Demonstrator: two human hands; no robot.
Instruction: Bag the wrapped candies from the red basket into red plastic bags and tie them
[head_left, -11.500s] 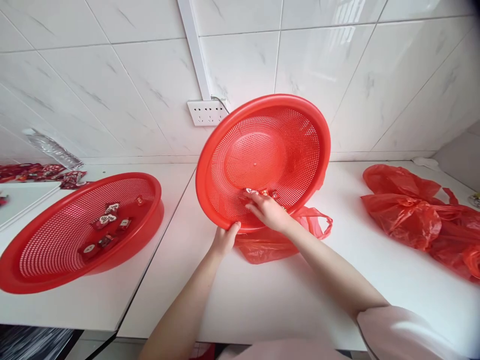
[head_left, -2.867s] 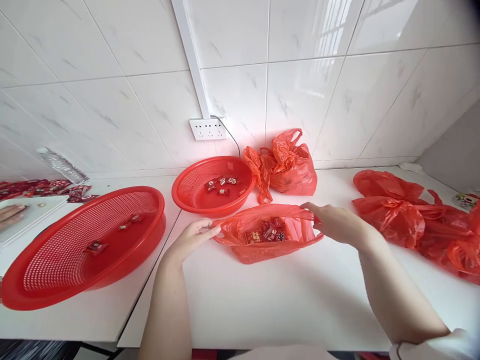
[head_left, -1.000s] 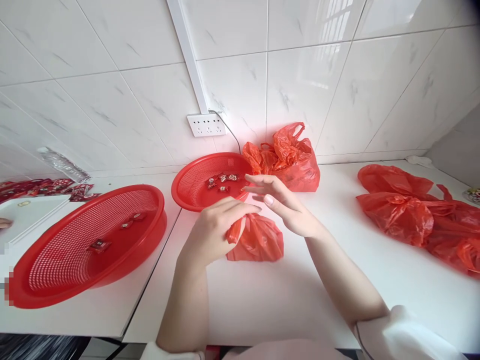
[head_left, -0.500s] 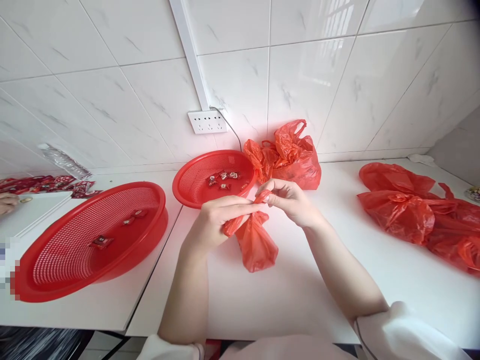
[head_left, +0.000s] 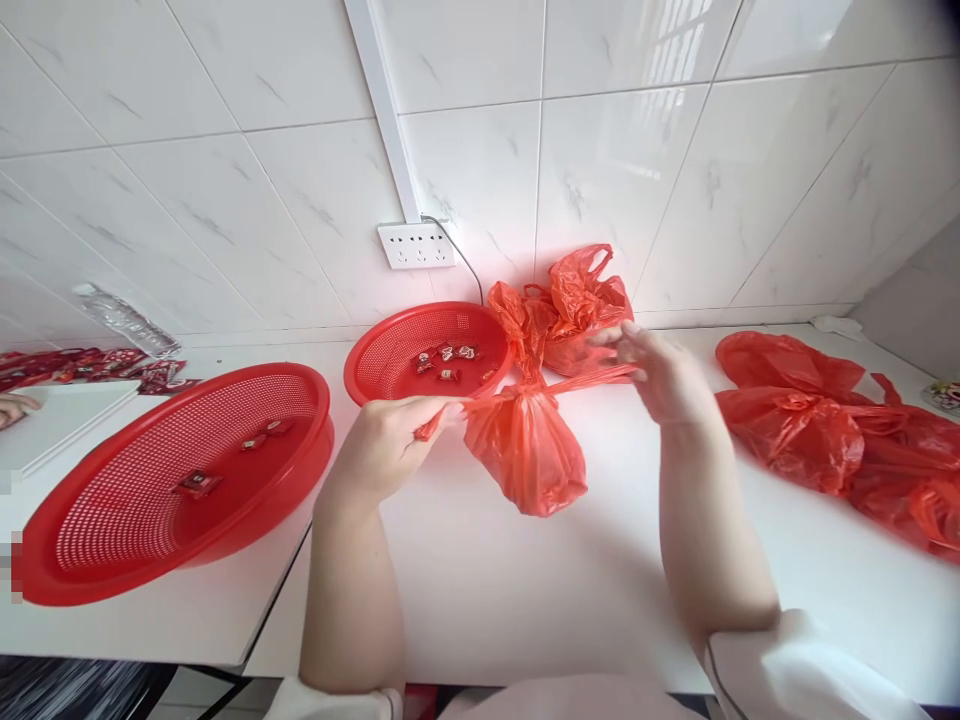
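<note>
Between my hands hangs a red plastic bag (head_left: 529,460), gathered at its neck, with its two handles pulled out sideways. My left hand (head_left: 386,440) is closed around one handle, and a bit of red plastic pokes out of the fist. The other handle stretches tight to my right hand (head_left: 667,375), which grips its end; some of its fingers are raised and slightly blurred. What the bag contains cannot be made out. Behind it stands a round red plastic basket (head_left: 367,365) with several small wrapped sweets (head_left: 448,353) inside.
A larger red basket (head_left: 307,390) with a few wrapped pieces stands at the left. Filled red bags (head_left: 592,290) rest against the wall, others (head_left: 802,430) at the right. At far left are a clear plastic bottle (head_left: 127,318), red packets (head_left: 75,368) and another person's hand (head_left: 15,408).
My hands have moved apart, left hand to the left and right hand to the right. The bag's handles, bunched together before, are now drawn out straight, and its body is spread wider.
</note>
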